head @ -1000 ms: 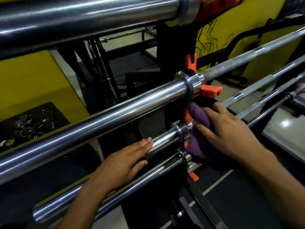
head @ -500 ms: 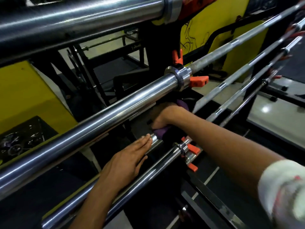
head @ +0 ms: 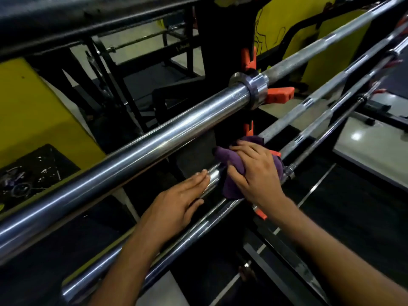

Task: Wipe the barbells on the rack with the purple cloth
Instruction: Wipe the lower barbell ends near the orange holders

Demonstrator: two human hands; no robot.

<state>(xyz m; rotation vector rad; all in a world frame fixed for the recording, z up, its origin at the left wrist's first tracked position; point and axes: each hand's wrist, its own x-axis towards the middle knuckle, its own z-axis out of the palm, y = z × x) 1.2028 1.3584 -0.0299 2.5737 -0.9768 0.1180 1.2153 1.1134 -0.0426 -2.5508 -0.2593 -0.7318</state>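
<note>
Several chrome barbells lie across a black rack with orange hooks. The thick upper barbell runs from lower left to upper right. Below it, my right hand presses the purple cloth around the collar end of a second barbell sleeve. My left hand lies flat on that sleeve with fingers straight, just left of the cloth. A third, lower barbell passes beneath both hands. The collar under the cloth is hidden.
The black rack upright stands behind the bars. Thin barbell shafts stretch away to the upper right. Yellow walls lie left and behind, and dark floor mats with a pale floor patch lie at right.
My right hand came back from behind the upper bar and now sits on top of the cloth at the second barbell's collar. The left hand stays on the sleeve. The view shifted slightly.
</note>
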